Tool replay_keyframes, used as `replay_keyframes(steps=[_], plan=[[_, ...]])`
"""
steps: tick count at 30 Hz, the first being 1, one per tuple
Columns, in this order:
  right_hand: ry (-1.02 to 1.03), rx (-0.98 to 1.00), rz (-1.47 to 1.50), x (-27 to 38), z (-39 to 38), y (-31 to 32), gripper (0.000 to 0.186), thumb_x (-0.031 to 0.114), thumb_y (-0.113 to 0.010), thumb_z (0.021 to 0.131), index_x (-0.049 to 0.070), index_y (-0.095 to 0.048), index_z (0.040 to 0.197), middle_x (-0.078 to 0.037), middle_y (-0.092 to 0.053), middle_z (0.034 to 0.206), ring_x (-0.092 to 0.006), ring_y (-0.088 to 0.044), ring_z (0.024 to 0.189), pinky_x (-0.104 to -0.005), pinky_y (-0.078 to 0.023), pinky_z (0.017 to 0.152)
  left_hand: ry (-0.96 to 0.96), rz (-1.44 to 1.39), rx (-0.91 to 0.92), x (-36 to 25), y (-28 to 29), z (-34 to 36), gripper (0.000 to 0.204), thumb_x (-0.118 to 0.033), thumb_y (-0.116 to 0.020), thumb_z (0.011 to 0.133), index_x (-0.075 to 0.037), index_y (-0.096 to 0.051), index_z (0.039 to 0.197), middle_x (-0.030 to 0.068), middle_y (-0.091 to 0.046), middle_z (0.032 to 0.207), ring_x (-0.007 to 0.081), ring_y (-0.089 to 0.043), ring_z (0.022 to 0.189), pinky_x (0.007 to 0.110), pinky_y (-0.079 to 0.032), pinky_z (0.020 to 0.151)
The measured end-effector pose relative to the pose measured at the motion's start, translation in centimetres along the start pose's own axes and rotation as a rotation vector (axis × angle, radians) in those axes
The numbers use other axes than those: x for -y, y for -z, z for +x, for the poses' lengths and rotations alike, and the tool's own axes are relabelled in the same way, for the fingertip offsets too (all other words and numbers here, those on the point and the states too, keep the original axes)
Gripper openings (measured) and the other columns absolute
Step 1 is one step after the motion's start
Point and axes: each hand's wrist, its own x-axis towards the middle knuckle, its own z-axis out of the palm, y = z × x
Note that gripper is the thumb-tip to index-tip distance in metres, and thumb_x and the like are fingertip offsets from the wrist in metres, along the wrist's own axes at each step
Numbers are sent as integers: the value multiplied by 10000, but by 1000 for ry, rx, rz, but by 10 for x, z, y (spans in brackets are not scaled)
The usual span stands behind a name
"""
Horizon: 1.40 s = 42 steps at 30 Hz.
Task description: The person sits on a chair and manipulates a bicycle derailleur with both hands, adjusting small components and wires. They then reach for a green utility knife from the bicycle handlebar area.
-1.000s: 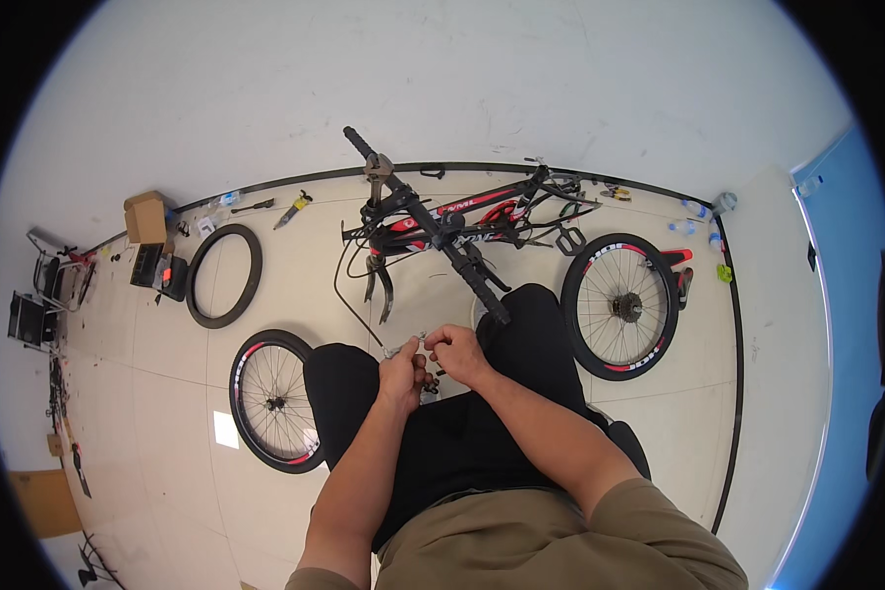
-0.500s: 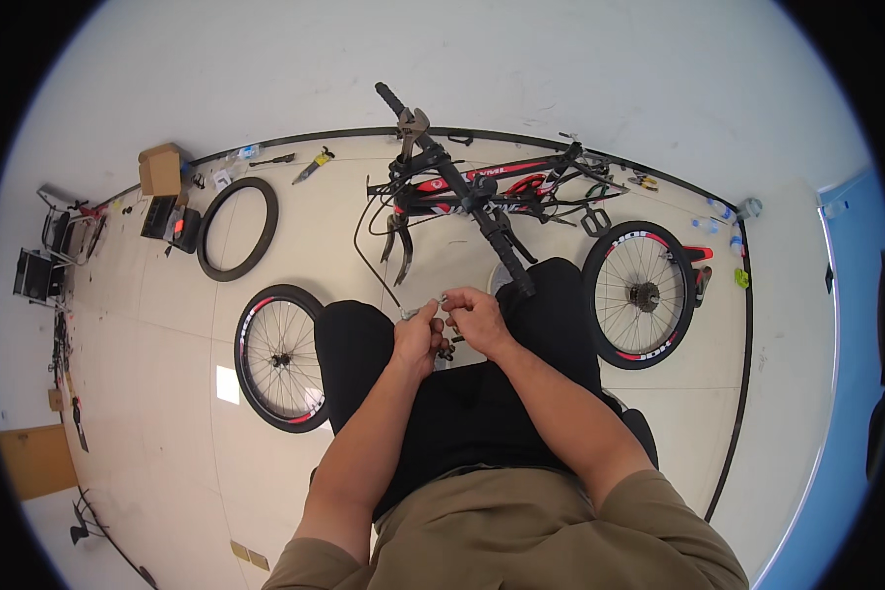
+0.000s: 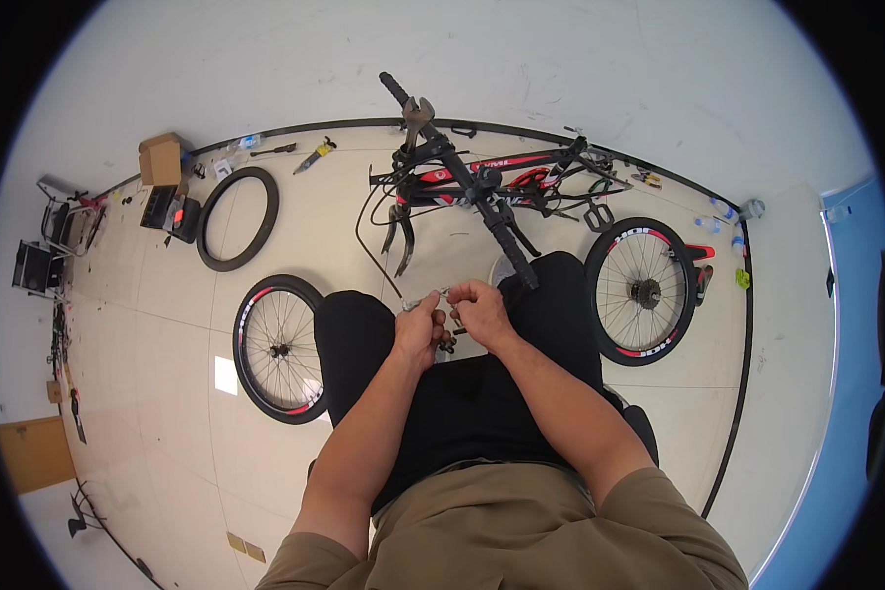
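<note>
My left hand (image 3: 419,331) is closed on a small silver metal fitting (image 3: 416,302) near the end of a black cable (image 3: 387,279). Just to its right, my right hand (image 3: 478,314) pinches a small silver piece (image 3: 444,293). Both are between my knees in black trousers. Beyond them lies a black and red bicycle frame (image 3: 442,176) with handlebar (image 3: 395,89) and fork (image 3: 403,239), an adjustable wrench (image 3: 418,115) resting at the handlebar. Exactly what the fingers grip is partly hidden.
Wheels lie to my left (image 3: 281,350) and right (image 3: 640,291). A loose tyre (image 3: 265,213), cardboard box (image 3: 159,160) and yellow-handled tool (image 3: 315,155) are on the floor (image 3: 167,344) along the wall. Plastic bottles (image 3: 706,222) lie at right; a folding chair (image 3: 39,266) stands at far left.
The view has shifted, so my hands and the bicycle parts sit higher in the picture. My hands stay together on the small metal parts, with slight finger movement.
</note>
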Motion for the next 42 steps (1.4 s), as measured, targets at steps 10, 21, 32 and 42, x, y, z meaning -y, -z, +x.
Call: replay_keyframes(steps=[10, 21, 32, 42], plan=[[-34, 23, -14, 4, 0, 2, 282, -45, -487, 809, -52, -661, 1030, -135, -694, 943, -186, -663, 778, -305, -554, 689, -7, -81, 8, -4, 0, -3, 170, -210, -555, 925, -53, -521, 979, 39, -518, 689, 151, -411, 519, 370, -409, 586], [-42, 59, 32, 5, -3, 1, 447, -63, -461, 808, -43, -594, 1235, -162, -679, 1025, -201, -662, 824, -304, -552, 735, -11, -40, -14, -3, -1, -4, 166, -202, -606, 932, -51, -544, 901, 39, -520, 677, 147, -400, 502, 367, -413, 558], [95, 104, 9, 5, -3, 0, 537, -82, -455, 796, 0, -549, 1318, -135, -678, 1102, -194, -644, 926, -303, -516, 807, -5, -28, -10, -1, -1, -1, 231, -250, -648, 948, -63, -544, 861, 22, -500, 655, 137, -382, 488, 353, -406, 538], [114, 4, 9, 13, -2, 7, 573, -103, -455, 791, 3, -514, 1351, -88, -699, 1129, -142, -624, 1005, -270, -447, 959, 7, 98, -50, -2, -3, -3, 213, -250, -674, 932, -63, -577, 900, 19, -511, 662, 128, -388, 470, 333, -418, 506]])
